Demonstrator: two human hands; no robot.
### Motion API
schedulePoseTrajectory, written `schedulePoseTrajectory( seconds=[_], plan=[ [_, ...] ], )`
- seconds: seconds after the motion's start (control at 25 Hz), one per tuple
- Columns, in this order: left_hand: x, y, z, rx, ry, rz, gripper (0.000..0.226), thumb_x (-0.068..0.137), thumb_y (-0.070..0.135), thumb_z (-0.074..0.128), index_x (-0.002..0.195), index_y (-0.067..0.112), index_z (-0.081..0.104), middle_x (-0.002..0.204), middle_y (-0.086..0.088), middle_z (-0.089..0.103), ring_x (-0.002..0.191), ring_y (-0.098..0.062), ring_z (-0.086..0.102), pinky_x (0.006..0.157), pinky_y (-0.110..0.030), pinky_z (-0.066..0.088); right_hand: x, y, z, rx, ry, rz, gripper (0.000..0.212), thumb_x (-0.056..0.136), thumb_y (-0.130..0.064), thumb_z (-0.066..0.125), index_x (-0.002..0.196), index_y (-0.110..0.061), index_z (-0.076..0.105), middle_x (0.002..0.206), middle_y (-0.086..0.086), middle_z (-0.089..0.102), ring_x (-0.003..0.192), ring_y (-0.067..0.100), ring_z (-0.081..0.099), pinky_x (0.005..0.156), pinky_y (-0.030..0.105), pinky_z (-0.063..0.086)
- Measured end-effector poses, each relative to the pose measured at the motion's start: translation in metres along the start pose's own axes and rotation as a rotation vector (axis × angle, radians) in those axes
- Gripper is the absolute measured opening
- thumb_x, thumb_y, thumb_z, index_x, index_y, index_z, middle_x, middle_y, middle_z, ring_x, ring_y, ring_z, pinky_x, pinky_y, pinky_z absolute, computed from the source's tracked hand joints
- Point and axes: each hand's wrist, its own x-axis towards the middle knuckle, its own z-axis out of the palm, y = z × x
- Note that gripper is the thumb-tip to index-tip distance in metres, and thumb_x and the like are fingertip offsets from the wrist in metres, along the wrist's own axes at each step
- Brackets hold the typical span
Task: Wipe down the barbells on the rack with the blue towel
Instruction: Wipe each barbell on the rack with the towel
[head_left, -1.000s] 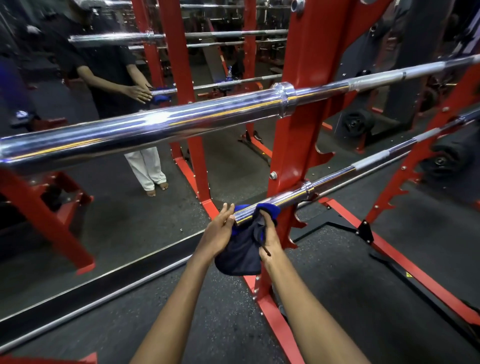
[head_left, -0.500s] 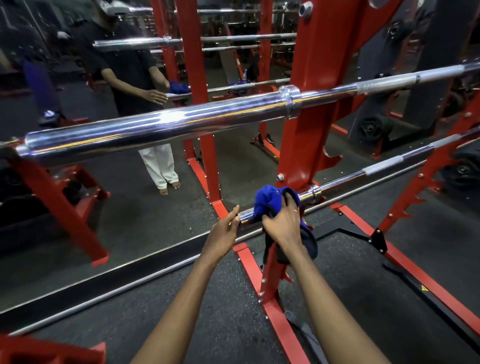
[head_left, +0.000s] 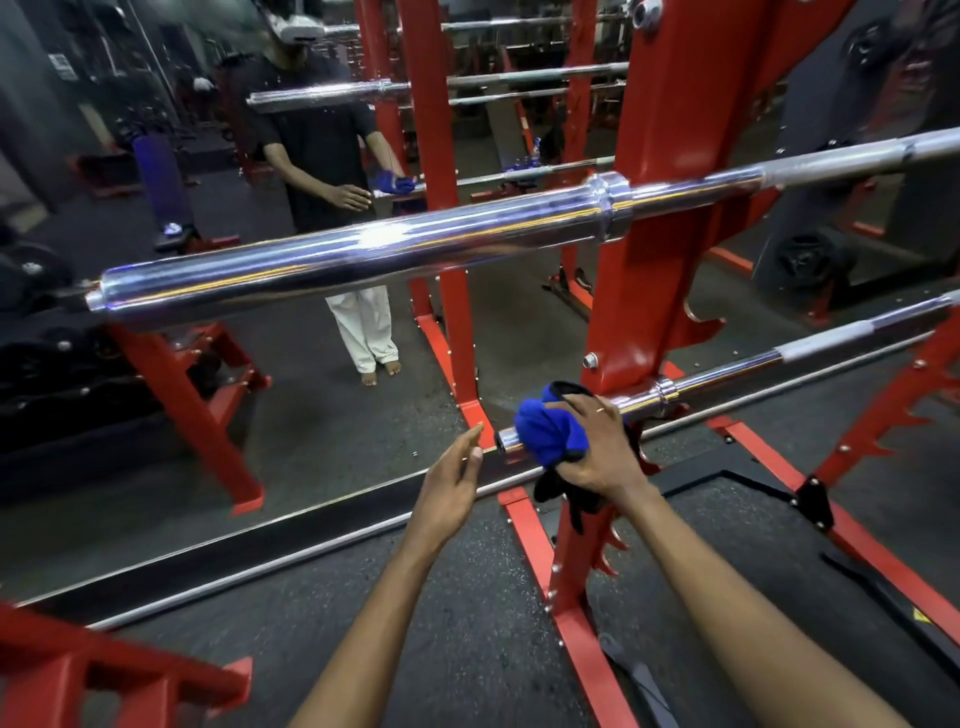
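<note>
Gym rack (head_left: 675, 218): towel (head_left: 550, 431) around barbell (head_left: 727, 376)

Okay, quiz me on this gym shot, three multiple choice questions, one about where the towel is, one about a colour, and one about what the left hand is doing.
1. Where is the blue towel?
A. On the floor
B. Wrapped over the end of the lower barbell
C. Draped on the upper barbell

2. What colour is the rack upright?
A. Red
B. Yellow
C. Black

3. What state is the left hand in?
A. Gripping the towel
B. Clamped on the upper barbell
C. Open, touching nothing

Answers: B, the right hand presses the towel around the lower bar's sleeve end; A, the post is painted red; C, its fingers are spread short of the bar end.
</note>
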Motion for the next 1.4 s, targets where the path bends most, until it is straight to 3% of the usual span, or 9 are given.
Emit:
schedulePoseTrajectory(
  seconds=[0.24, 0.44, 0.64, 0.8, 0.92, 1.04, 1.16, 1.24, 1.4],
  plan=[
    [0.011, 0.012, 0.016, 0.121, -0.067, 0.007, 0.047, 0.107, 0.045, 0.04, 0.149, 0.027, 0.049, 0.146, 0.003, 0.056, 0.135, -0.012, 0.049, 0.107, -0.021, 0.031, -0.013, -0.009, 0.026, 0.127, 0.357, 0.3, 0.07, 0.057, -0.038, 0.059, 0.124, -0.018, 0.061, 0.128, 0.008, 0.061, 0.127, 0.027, 0.051, 0.118, 0.042, 0.027],
    [0.044, 0.026, 0.024, 0.368, -0.172, 0.057, 0.042, 0.108, 0.042, 0.032, 0.124, 0.015, 0.06, 0.122, -0.009, 0.065, 0.117, -0.028, 0.056, 0.097, -0.04, 0.043, -0.012, 0.023, 0.003, -0.153, 0.093, -0.042, 0.081, 0.055, -0.044, 0.063, 0.132, -0.02, 0.061, 0.137, 0.005, 0.059, 0.133, 0.025, 0.053, 0.119, 0.042, 0.027],
    [0.063, 0.029, 0.028, 0.562, -0.283, 0.154, 0.037, 0.107, 0.046, 0.033, 0.115, 0.019, 0.056, 0.109, -0.01, 0.066, 0.108, -0.031, 0.058, 0.085, -0.04, 0.038, -0.011, 0.022, 0.001, -0.139, 0.188, 0.291, 0.078, 0.066, -0.044, 0.063, 0.14, -0.022, 0.056, 0.14, 0.003, 0.056, 0.136, 0.025, 0.05, 0.119, 0.049, 0.032],
    [0.074, 0.028, 0.031, 0.566, -0.333, 0.176, 0.039, 0.105, 0.053, 0.03, 0.101, 0.018, 0.049, 0.1, -0.013, 0.065, 0.102, -0.036, 0.061, 0.082, -0.043, 0.043, -0.012, -0.015, 0.024, 0.369, 0.474, 0.798, 0.098, 0.078, -0.032, 0.068, 0.162, -0.031, 0.018, 0.166, 0.005, 0.018, 0.143, 0.034, 0.041, 0.117, 0.034, 0.035],
    [0.079, 0.024, 0.032, 0.54, -0.36, 0.215, 0.037, 0.105, 0.053, 0.03, 0.093, 0.02, 0.042, 0.098, -0.016, 0.065, 0.098, -0.039, 0.061, 0.079, -0.044, 0.043, 0.014, -0.027, 0.029, 0.457, 0.617, 1.005, 0.096, 0.084, -0.018, 0.071, 0.163, -0.016, 0.017, 0.165, 0.019, 0.014, 0.143, 0.036, 0.038, 0.113, 0.031, 0.038],
    [0.08, 0.021, 0.029, 0.48, -0.392, 0.257, 0.036, 0.105, 0.053, 0.03, 0.091, 0.022, 0.038, 0.097, -0.016, 0.064, 0.097, -0.039, 0.06, 0.077, -0.044, 0.041, 0.024, -0.022, 0.03, 0.641, 0.836, 1.193, 0.059, 0.089, -0.018, 0.069, 0.142, -0.001, 0.049, 0.14, 0.022, 0.053, 0.124, 0.035, 0.057, 0.1, 0.036, 0.046],
    [0.088, 0.012, 0.026, 0.402, -0.458, 0.275, 0.038, 0.105, 0.052, 0.033, 0.092, 0.017, 0.042, 0.098, -0.017, 0.064, 0.098, -0.039, 0.061, 0.077, -0.043, 0.042, 0.022, -0.017, 0.024, 0.74, 0.859, 1.279, 0.018, 0.087, -0.027, 0.069, 0.099, -0.015, 0.065, 0.104, 0.011, 0.071, 0.094, 0.025, 0.065, 0.092, 0.034, 0.051],
    [0.092, 0.013, 0.025, 0.374, -0.513, 0.276, 0.041, 0.105, 0.052, 0.035, 0.091, 0.014, 0.043, 0.101, -0.017, 0.064, 0.1, -0.038, 0.061, 0.075, -0.039, 0.038, 0.016, -0.012, 0.013, 0.712, 0.831, 1.287, 0.018, 0.076, -0.034, 0.069, 0.077, -0.018, 0.062, 0.089, 0.012, 0.073, 0.084, 0.028, 0.067, 0.085, 0.046, 0.057],
    [0.104, 0.01, 0.027, 0.387, -0.56, 0.332, 0.052, 0.102, 0.053, 0.037, 0.12, 0.007, 0.054, 0.128, -0.019, 0.06, 0.121, -0.036, 0.057, 0.092, -0.04, 0.043, -0.016, -0.004, -0.014, 0.65, 0.778, 1.279, 0.058, 0.05, -0.049, 0.061, 0.081, -0.002, 0.073, 0.082, 0.018, 0.076, 0.077, 0.031, 0.072, 0.079, 0.045, 0.059]
  ],
)
